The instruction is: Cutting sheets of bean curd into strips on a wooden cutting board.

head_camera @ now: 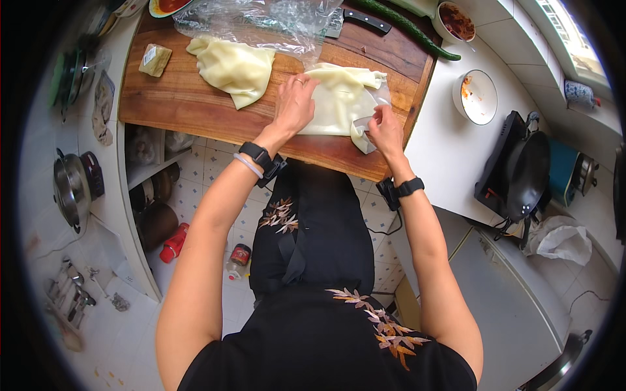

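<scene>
A soft pale-yellow food sheet [337,107] lies spread on the wooden board [171,102], its far edge folded over in creases. My left hand [296,102] is at the sheet's left edge, fingertips touching it; whether they grip is hidden. At the near right corner, my right hand [386,129] pinches the sheet's curled edge, where a thin clear film [384,93] shows. A second crumpled pale-yellow sheet [234,68] sits left of my left hand. Beyond both sheets spreads a clear plastic bag [259,22] with printing on it.
A knife [367,20] with a black handle and a long cucumber [411,29] lie at the board's far right. A wrapped block [155,60] sits at left. On the white counter are a stained bowl [475,97], a bowl of red sauce [455,22] and a black wok [528,171].
</scene>
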The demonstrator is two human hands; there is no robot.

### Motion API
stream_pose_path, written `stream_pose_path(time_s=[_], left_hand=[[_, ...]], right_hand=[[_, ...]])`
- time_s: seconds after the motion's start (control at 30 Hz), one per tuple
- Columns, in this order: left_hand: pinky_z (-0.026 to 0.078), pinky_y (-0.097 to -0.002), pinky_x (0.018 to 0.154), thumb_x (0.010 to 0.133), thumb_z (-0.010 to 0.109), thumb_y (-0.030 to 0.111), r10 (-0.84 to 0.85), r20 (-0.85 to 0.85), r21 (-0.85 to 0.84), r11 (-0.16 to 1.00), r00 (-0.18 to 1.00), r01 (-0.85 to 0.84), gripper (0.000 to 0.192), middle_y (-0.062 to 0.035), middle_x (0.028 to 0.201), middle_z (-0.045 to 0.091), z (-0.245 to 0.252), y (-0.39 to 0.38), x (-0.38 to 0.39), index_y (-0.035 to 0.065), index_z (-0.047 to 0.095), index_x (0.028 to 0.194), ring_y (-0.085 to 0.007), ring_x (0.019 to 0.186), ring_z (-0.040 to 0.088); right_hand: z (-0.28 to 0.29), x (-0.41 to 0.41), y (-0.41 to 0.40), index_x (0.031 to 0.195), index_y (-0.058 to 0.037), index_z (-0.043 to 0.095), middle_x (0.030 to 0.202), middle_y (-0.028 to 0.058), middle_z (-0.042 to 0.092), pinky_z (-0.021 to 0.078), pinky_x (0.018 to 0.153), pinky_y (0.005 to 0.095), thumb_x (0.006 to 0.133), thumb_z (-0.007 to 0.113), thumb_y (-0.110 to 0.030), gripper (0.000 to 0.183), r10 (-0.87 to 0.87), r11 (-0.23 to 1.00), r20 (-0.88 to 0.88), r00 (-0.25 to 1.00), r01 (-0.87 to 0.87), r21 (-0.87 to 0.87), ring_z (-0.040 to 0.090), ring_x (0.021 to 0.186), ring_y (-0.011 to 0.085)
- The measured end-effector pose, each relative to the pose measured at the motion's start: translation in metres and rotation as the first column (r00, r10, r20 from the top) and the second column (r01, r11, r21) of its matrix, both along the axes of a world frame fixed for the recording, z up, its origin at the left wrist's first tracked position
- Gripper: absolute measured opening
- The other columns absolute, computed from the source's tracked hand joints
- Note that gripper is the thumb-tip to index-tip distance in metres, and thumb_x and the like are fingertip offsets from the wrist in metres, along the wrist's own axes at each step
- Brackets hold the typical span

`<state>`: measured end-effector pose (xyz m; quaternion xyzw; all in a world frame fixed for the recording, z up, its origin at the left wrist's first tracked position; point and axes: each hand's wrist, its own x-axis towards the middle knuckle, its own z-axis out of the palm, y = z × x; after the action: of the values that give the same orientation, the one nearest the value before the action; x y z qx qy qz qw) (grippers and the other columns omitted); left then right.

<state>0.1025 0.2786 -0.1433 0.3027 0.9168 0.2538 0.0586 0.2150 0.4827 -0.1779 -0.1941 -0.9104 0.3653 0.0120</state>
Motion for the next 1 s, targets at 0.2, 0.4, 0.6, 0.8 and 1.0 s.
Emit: stream_pose_path(time_s=[0.2, 0.4, 0.6, 0.8, 1.0], left_hand=[[0.035, -0.0372, 0.084, 0.064, 0.058, 0.002, -0.278, 0.148, -0.043, 0.957, 0.949, 0.287, 0.045, -0.0110, 0.103, 0.049, -0.023, -0.029, 0.060, 0.0044, 0.048, 0.107, -0.0273, 0.102, 0.043], [0.035, -0.0324, 0.080, 0.063, 0.057, 0.003, -0.311, -0.072, -0.192, 0.937, 0.948, 0.293, 0.039, -0.0091, 0.098, 0.050, -0.041, -0.020, 0.061, 0.0040, 0.049, 0.101, -0.0246, 0.097, 0.045], [0.037, -0.0331, 0.073, 0.067, 0.056, 0.004, -0.296, -0.096, -0.226, 0.936, 0.950, 0.269, 0.021, -0.0076, 0.088, 0.050, -0.048, -0.011, 0.045, 0.0062, 0.051, 0.087, -0.0230, 0.090, 0.046], [0.039, -0.0354, 0.071, 0.070, 0.057, 0.004, -0.162, 0.015, 0.003, 0.987, 0.987, 0.162, 0.016, -0.0067, 0.080, 0.051, -0.047, -0.019, 0.025, 0.0071, 0.049, 0.084, -0.0246, 0.083, 0.049], [0.041, -0.0363, 0.066, 0.074, 0.055, 0.002, -0.275, 0.035, 0.136, 0.954, 0.961, 0.268, 0.013, -0.0097, 0.073, 0.052, -0.023, -0.005, -0.004, 0.0051, 0.048, 0.084, -0.0289, 0.076, 0.050]], right_hand=[[-0.002, 0.045, -0.037, 0.098, -0.0027, 0.048, 0.092, 0.0127, 0.050, 0.0402, 0.068, 0.0397, 0.065, 0.058, -0.009, 0.035, 0.324, 0.894, 0.124, 0.938, -0.347, 0.282, 0.047, 0.091, 0.0293], [-0.017, 0.020, -0.020, 0.093, -0.0041, 0.053, 0.075, 0.0163, 0.057, 0.0431, 0.066, 0.0393, 0.065, 0.054, -0.008, 0.028, 0.170, 0.984, 0.169, 0.971, -0.158, -0.083, 0.055, 0.073, 0.0323], [-0.004, -0.017, 0.033, 0.087, -0.0020, 0.055, 0.075, 0.0124, 0.055, 0.0427, 0.065, 0.0367, 0.065, 0.055, -0.007, 0.023, -0.200, 0.980, 0.114, 0.973, 0.201, 0.004, 0.054, 0.074, 0.0290], [0.013, -0.004, -0.029, 0.101, -0.0044, 0.050, 0.094, 0.0113, 0.052, 0.0346, 0.081, 0.0403, 0.063, 0.059, -0.007, 0.039, 0.519, 0.837, -0.108, 0.848, -0.479, 0.266, 0.046, 0.098, 0.0277], [-0.018, -0.016, -0.029, 0.075, -0.0066, 0.051, 0.075, 0.0095, 0.051, 0.0342, 0.072, 0.0394, 0.061, 0.060, -0.005, 0.017, 0.502, 0.740, 0.000, 0.865, -0.429, 0.518, 0.049, 0.081, 0.0255]])
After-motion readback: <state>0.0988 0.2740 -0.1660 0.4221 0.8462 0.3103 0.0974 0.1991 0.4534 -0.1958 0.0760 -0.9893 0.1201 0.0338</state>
